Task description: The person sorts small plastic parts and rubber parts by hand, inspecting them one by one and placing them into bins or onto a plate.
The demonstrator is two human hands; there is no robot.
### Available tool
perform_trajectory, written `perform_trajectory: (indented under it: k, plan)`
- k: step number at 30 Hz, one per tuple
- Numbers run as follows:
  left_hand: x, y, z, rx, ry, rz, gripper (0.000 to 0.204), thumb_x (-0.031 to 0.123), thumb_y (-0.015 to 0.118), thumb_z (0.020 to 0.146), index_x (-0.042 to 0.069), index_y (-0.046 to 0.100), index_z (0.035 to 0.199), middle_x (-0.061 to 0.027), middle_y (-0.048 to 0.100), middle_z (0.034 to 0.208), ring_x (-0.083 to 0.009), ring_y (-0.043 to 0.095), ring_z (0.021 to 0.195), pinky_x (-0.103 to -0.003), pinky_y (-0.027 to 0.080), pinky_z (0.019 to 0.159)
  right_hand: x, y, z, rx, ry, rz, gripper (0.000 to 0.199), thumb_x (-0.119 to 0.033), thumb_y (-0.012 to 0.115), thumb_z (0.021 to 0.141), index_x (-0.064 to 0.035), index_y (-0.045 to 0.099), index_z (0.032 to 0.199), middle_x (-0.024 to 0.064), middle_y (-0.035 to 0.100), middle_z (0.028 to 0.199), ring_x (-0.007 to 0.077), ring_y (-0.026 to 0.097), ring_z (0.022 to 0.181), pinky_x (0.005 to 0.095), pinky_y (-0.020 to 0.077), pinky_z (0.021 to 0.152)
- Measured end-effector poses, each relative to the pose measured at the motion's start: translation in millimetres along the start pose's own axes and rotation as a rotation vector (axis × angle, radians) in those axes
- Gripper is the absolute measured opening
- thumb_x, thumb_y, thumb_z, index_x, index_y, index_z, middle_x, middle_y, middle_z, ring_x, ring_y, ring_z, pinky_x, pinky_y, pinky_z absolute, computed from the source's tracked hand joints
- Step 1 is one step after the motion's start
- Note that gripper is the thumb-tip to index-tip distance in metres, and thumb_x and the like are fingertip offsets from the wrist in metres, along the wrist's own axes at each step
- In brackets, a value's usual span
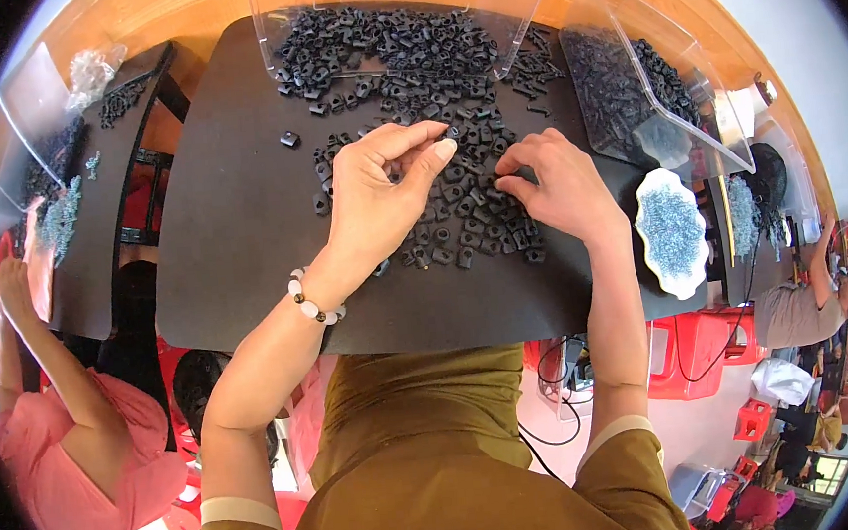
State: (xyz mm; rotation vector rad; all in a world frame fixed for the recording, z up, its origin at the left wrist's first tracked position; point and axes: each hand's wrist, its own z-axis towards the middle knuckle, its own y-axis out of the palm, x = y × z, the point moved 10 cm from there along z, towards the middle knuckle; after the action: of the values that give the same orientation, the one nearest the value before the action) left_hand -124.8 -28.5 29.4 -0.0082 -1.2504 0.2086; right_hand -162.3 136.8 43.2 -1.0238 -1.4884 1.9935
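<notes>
Above the dark tabletop (227, 231), my left hand (378, 184) has thumb and forefinger pinched together at a small black plastic part (452, 134). A beaded bracelet (310, 304) circles that wrist. To its right, my right hand (563, 189) reaches down to the pile's right side with fingers curled in and thumb close to the forefinger. What lies between those fingertips, if anything, is too small to make out. Many loose black plastic parts (464, 202), small and blocky with holes, spread beneath and between both hands.
A clear bin (515, 29) lies at the back, black parts spilling from it. Another clear bin (630, 99) of black pieces stands at the right, near a white scalloped dish (651, 272) of small bluish pieces. People work at side tables; red stools (686, 369) stand right.
</notes>
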Motion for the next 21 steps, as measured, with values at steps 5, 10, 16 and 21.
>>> perform_trajectory:
  k: [5, 10, 16, 21]
  plan:
    - [-2.0, -1.3, -0.6, 0.041, 0.009, -0.071, 0.021, 0.010, 0.072, 0.087, -0.002, 0.071, 0.104, -0.0032, 0.065, 0.084, -0.0079, 0.057, 0.074, -0.022, 0.047, 0.067, 2.5, 5.7, 2.2, -0.060, 0.071, 0.000, 0.011, -0.015, 0.069, 0.079, -0.0051, 0.069, 0.084, 0.0129, 0.067, 0.083, 0.0343, 0.059, 0.092, 0.0451, 0.0477, 0.081]
    - [-0.3, -1.9, -1.3, 0.059, 0.004, -0.107, 0.019, 0.012, 0.074, 0.085, 0.001, 0.073, 0.101, -0.0034, 0.066, 0.078, -0.0076, 0.055, 0.069, -0.024, 0.046, 0.064, 9.9, -2.4, 4.3, 0.017, 0.114, 0.201, 0.011, -0.012, 0.066, 0.084, -0.0050, 0.067, 0.092, 0.0130, 0.069, 0.087, 0.0317, 0.065, 0.081, 0.0377, 0.0508, 0.075]
    - [5.0, 0.8, -2.6, 0.017, 0.013, -0.076, 0.020, 0.012, 0.073, 0.085, 0.001, 0.073, 0.103, -0.0044, 0.068, 0.081, -0.0080, 0.056, 0.069, -0.024, 0.046, 0.065, 4.9, -5.9, 5.8, 0.103, 0.097, 0.844, 0.008, -0.006, 0.065, 0.090, -0.0001, 0.064, 0.095, 0.0066, 0.070, 0.087, 0.0125, 0.067, 0.077, 0.0242, 0.0509, 0.071]
    - [0.9, 7.0, -4.7, -0.016, -0.042, -0.183, 0.021, 0.009, 0.071, 0.087, 0.001, 0.072, 0.106, -0.0050, 0.068, 0.081, -0.0079, 0.059, 0.069, -0.024, 0.049, 0.064, -1.2, -8.2, 4.6, 0.094, 0.072, 1.033, 0.017, -0.008, 0.072, 0.087, -0.0005, 0.065, 0.100, 0.0035, 0.070, 0.091, 0.0074, 0.065, 0.084, 0.0211, 0.0508, 0.076]
